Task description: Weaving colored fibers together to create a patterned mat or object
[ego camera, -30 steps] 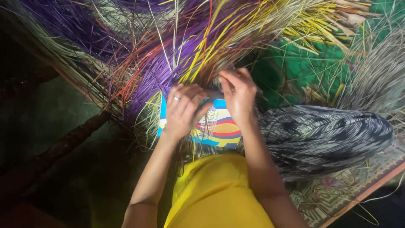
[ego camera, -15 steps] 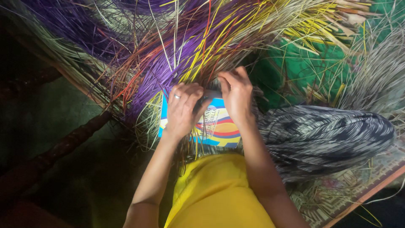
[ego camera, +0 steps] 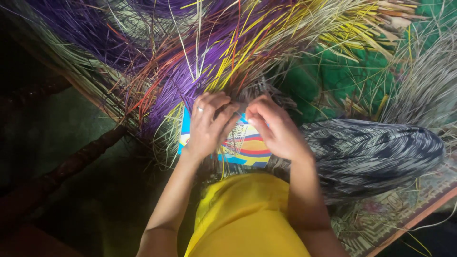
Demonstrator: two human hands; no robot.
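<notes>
book (ego camera: 245, 145): flat, bright cover, blue border with curved red, yellow and white bands, some print. it lies on the lap, just above the yellow shirt (ego camera: 243, 214). left hand (ego camera: 207, 123), ring on one finger, rests on the book's left half, fingers curled and pinching thin strands at its top edge. right hand (ego camera: 276, 126) covers the book's upper right corner, fingers bent, pinching the same strands. purple, yellow and red strands (ego camera: 214, 57) fan out above the book. patterned grey cloth (ego camera: 371, 152) right of it.
</notes>
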